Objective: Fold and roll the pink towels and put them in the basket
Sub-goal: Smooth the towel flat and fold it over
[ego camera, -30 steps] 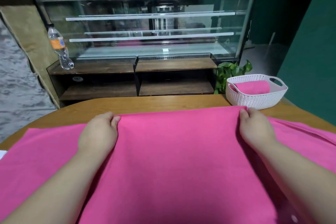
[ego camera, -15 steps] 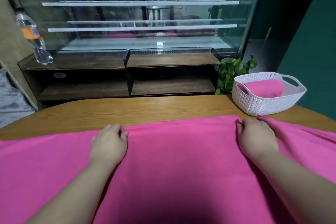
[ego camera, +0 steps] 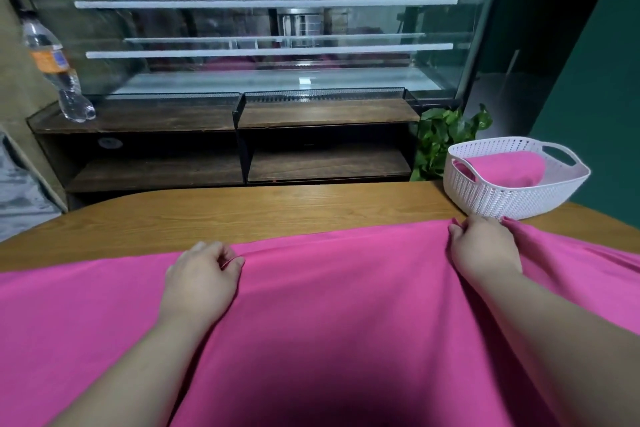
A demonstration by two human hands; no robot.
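Mid-frame, both hands pinch the pink towel's [ego camera: 332, 305] far edge: left hand [ego camera: 201, 282] with curled fingers, right hand [ego camera: 485, 246] just below the basket [ego camera: 512, 198].

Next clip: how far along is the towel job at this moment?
Done: one rolled towel lies in the white basket. In hand: the left hand and right hand each grip the far edge of a spread pink towel on the wooden table, so it looks mid-fold. Left: finishing the fold, rolling it and placing it in the basket. Whether the pink cloth at either side is another towel, I cannot tell.
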